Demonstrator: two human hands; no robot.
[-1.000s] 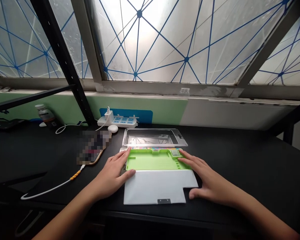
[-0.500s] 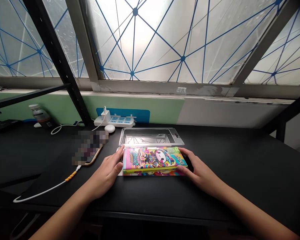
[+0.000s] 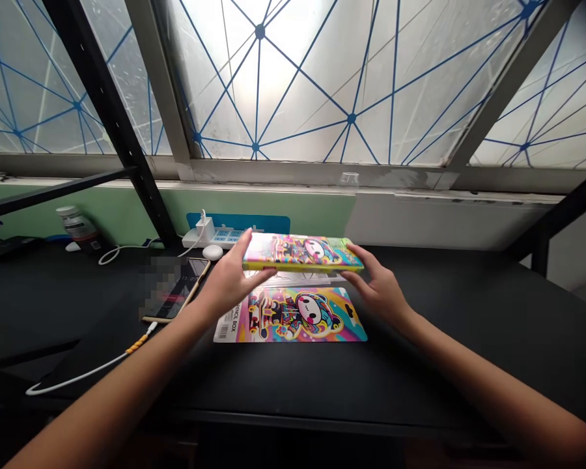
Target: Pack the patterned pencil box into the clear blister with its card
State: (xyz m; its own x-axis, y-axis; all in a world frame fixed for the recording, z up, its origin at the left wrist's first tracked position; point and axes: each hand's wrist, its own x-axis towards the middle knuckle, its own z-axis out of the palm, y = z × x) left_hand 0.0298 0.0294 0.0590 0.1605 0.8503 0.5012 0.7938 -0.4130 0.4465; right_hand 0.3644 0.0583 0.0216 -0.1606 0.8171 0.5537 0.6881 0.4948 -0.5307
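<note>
Lifted clear of the table since the last frame, the pencil box [image 3: 300,253] now sits up between your hands, tilted so its bright cartoon-printed face turns toward you.

In your head camera, your left hand [image 3: 228,281] grips the box's left end, and your right hand [image 3: 377,291] takes its right end from slightly below. Your fingers [image 3: 248,242] are clamped on the box from both sides rather than spread apart. The box hangs above the far part of the clear plastic tray [image 3: 297,278], which it mostly hides, and doesn't touch the printed card [image 3: 290,316]. That card lies flat on the black table [image 3: 469,332] just in front of the tray, below and between your wrists, with the same cartoon, a barcode and the words "PENCIL BOX" on it.

Left of your left hand lies a phone [image 3: 188,281], partly blurred, with a white cable [image 3: 88,371] trailing from it toward the table's near edge. Farther back are a small round white object [image 3: 212,253], a white power strip [image 3: 219,237] with a charger [image 3: 206,228] plugged in, and a pill bottle [image 3: 78,225]. A black shelf post [image 3: 108,111] rises in front of the frosted window [image 3: 283,85], which is crossed by blue lines, and a small clear cup [image 3: 349,180] stands on its sill.
</note>
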